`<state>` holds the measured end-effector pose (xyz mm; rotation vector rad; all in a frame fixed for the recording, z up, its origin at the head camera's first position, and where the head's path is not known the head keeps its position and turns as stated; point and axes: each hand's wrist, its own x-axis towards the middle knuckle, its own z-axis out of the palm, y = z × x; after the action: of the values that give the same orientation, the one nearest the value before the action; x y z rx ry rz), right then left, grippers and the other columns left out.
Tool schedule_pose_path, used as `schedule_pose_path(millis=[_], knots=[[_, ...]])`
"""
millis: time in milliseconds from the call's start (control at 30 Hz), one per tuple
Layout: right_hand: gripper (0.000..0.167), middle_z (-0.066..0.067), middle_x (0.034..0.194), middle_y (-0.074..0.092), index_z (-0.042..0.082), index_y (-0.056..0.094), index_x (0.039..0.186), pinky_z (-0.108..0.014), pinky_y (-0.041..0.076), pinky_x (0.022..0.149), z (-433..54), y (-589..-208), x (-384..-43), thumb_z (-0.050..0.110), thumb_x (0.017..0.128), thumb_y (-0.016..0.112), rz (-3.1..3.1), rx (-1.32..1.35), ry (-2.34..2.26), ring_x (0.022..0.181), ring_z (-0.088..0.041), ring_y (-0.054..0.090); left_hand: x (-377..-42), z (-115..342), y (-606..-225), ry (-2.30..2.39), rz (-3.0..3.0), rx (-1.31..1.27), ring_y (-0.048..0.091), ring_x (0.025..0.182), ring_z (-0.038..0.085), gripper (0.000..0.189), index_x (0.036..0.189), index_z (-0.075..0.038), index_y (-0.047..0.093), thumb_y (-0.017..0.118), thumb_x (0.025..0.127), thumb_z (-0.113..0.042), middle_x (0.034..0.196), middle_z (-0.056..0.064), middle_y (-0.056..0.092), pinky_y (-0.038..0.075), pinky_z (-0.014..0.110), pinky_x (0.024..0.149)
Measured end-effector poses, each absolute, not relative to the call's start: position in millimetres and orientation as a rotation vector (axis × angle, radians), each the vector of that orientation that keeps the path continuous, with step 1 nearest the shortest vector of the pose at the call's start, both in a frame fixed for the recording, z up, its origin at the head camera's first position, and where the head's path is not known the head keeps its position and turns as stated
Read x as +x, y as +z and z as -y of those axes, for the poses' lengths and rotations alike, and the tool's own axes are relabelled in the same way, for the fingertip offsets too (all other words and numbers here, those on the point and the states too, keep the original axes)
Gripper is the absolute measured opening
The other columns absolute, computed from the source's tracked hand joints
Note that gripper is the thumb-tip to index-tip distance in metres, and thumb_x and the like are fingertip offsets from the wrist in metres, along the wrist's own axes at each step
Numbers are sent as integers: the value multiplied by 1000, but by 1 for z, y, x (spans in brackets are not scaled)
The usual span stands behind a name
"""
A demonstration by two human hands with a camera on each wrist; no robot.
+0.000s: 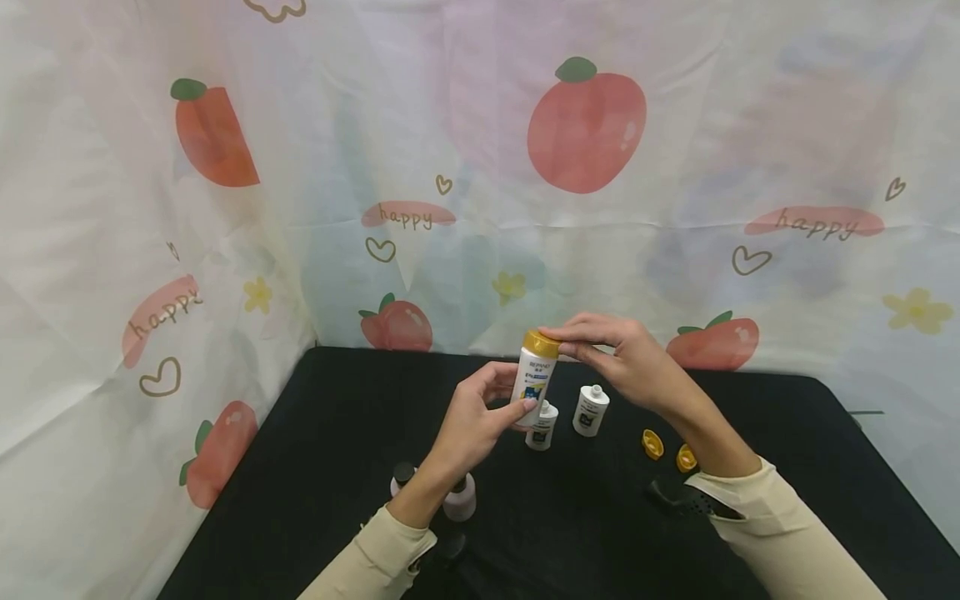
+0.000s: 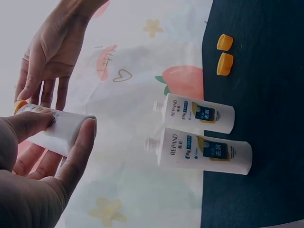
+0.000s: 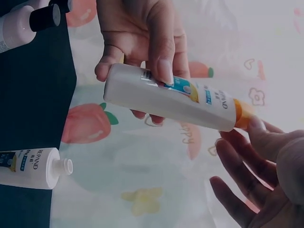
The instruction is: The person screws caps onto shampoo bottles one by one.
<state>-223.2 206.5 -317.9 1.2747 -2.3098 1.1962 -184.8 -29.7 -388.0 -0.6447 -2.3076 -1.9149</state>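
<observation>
A white bottle (image 1: 532,382) with a yellow cap (image 1: 542,343) is held up above the table, tilted slightly. My left hand (image 1: 474,414) grips its body, thumb across the label. At the top, my right hand (image 1: 626,358) pinches the yellow cap between thumb and fingers; in the right wrist view the other fingers (image 3: 237,183) stay spread off the bottle. Behind and below stand two similar white bottles without caps, one (image 1: 542,429) partly hidden by the held bottle, the other (image 1: 591,411) to its right.
Two loose yellow caps (image 1: 652,444) (image 1: 686,457) lie right of the bottles on the black table (image 1: 570,517). Near my left forearm stand two pinkish bottles with black caps, one (image 1: 460,500) partly covered by the arm. A printed cloth (image 1: 480,150) hangs behind the table.
</observation>
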Motion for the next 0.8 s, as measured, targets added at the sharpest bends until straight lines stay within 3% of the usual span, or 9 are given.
schedule_pose_path(millis=[200, 467, 800], knots=[[37, 0, 112, 72, 12, 74, 123, -21, 56, 87, -205, -321, -224, -4, 90, 72, 2300, 1199, 1231, 99, -10, 68, -185, 30, -391, -1953, 2289, -654, 67, 108, 26, 36, 124, -11, 65, 77, 91, -11, 117, 9, 69, 62, 30, 72], [36, -3, 116, 74, 9, 73, 124, -21, 55, 92, -198, -323, -221, -1, 90, 74, 2319, 1136, 1240, 105, -11, 70, -184, 29, -391, -1986, 2263, -667, 68, 107, 23, 34, 122, -12, 64, 77, 91, -9, 116, 8, 68, 62, 31, 72], [38, 6, 111, 70, 19, 74, 122, -23, 55, 92, -199, -325, -220, 3, 88, 78, 2325, 1103, 1243, 103, -9, 68, -185, 29, -391, -1979, 2265, -662, 68, 107, 22, 35, 123, -13, 63, 77, 91, -8, 116, 7, 68, 62, 31, 73]])
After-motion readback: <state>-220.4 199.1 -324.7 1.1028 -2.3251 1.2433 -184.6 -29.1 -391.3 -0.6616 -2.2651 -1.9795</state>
